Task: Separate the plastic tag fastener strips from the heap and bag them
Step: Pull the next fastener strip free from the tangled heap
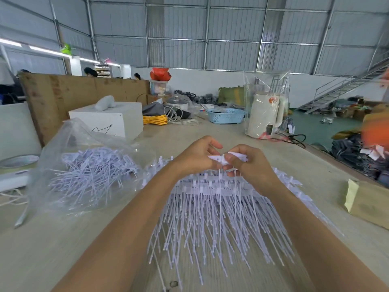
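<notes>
Strip (228, 158) of white tag fasteners is pinched between both hands, left hand (197, 155) and right hand (248, 163), just above the heap (221, 207) on the bench (73, 239). Separation looks underway; next it likely needs pulling free and carrying left into the clear bag (88, 165).

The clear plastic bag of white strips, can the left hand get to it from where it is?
Probably yes: the clear plastic bag lies open beside the left hand, nothing between, though that hand now pinches a white strip.
</notes>
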Available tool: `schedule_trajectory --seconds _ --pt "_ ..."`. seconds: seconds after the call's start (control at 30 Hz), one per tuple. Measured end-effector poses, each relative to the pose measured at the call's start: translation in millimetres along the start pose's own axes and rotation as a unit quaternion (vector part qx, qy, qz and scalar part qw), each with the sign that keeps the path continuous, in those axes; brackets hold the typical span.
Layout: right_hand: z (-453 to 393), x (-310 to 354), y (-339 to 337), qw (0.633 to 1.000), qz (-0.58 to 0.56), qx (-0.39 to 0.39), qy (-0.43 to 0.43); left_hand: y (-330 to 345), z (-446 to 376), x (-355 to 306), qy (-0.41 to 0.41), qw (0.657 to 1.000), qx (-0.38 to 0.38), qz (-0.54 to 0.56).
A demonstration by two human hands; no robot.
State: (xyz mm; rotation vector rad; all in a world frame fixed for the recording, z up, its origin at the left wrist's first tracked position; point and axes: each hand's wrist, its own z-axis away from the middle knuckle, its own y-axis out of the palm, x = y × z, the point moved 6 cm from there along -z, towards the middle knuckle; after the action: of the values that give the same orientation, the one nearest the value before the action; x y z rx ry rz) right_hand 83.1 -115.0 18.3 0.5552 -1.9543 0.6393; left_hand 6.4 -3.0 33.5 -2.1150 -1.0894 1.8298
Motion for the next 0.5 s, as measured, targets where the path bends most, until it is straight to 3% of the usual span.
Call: schedule_trajectory --seconds 0.17,0.37,0.5 --pt "-2 2 -2 1.0 -0.017 -0.012 -0.017 -5 -1 9 -0.041 0.97 -0.051 0.234" --pt "-1 -1 0 1.0 -0.023 -0.006 -0.004 4 1 15 -0.106 0.964 -0.02 0.241" --pt "0 -6 0 0.999 -0.038 -0.001 0.03 3 -2 12 -0.075 0.978 -0.061 0.185"
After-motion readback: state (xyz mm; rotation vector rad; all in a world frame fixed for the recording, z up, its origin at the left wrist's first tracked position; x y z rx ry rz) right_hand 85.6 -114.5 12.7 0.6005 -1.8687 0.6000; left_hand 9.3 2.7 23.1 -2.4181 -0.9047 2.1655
